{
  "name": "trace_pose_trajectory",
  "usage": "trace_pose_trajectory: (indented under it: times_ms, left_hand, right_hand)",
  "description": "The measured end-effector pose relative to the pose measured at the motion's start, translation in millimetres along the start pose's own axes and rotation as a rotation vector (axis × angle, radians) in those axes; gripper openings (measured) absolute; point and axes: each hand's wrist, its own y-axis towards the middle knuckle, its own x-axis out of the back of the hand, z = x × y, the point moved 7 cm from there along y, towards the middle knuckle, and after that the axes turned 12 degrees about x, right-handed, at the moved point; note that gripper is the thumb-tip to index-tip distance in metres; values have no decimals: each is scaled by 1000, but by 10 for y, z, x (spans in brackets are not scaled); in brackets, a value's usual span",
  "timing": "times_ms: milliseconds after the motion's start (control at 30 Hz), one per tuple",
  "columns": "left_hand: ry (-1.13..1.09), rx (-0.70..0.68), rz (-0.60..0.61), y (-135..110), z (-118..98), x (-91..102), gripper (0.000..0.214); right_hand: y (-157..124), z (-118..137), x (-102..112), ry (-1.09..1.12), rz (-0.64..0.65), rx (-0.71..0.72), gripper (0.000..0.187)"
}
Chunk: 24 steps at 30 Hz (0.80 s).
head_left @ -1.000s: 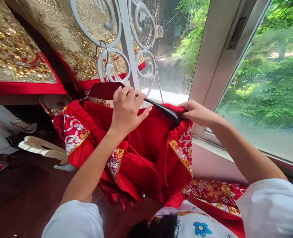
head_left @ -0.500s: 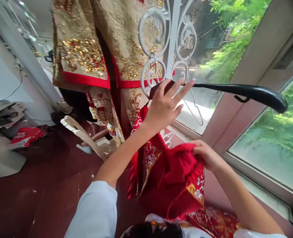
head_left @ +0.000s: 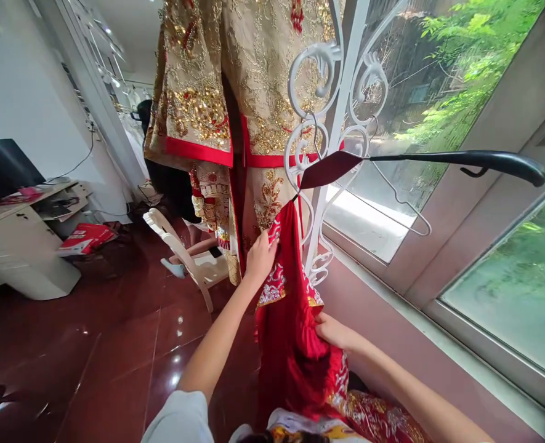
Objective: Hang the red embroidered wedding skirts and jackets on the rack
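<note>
A red embroidered garment (head_left: 295,344) hangs by one side from a dark hanger (head_left: 438,161) that is hooked on a white scrolled metal rack (head_left: 334,111). The hanger's right arm sticks out bare toward the window. My left hand (head_left: 260,257) grips the garment's embroidered upper edge just below the hanger's left end. Lower down, my right hand (head_left: 333,332) pinches a fold of the red cloth near its patterned trim. The garment's lower part falls out of sight toward me.
A gold and red beaded robe (head_left: 207,104) hangs behind the rack. A white chair (head_left: 184,255) lies tipped on the dark red tiled floor (head_left: 92,363). A white desk (head_left: 18,246) with clutter stands at left. A big window (head_left: 507,271) and its sill run along the right.
The hanger's right arm came free of the garment. My left hand dropped from the hanger to the cloth's upper edge. My right hand moved lower on the cloth, and the view rose.
</note>
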Motion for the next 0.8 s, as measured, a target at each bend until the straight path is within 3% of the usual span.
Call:
trace_pose_trajectory:
  times_ms: [67,167,233,333,433,533,633,700,800]
  left_hand:
    - [-47,38,96,155,121,101,22]
    - [-154,106,170,398,283,545,21]
    - [-379,249,245,492,499,866,20]
    - [-582,416,212,462,861,1254,19]
    - [-563,509,144,225,1177,1408,17]
    - [-474,606,159,-156,1439,1373,13]
    - [-329,682,247,-568,1635,1210,10]
    - [-222,697,316,-848,1706,998,9]
    - [-75,671,331,-1357,1704,516,9]
  right_hand:
    - [-29,29,56,18,2,-24,14]
    - [-116,220,340,105,-74,-23,10]
    - [-181,402,606,209,-181,14,15]
    - [-238,618,890,323,-293,66,17]
    - [-268,730,931,372,-317,62,17]
    - [-380,869,881,441,-358,68,20]
    - [-602,1089,887,497,-454,118,19]
    - [-757,1228,909,525,-533,163,20]
    - [-942,1337,938,590,-736,271,21]
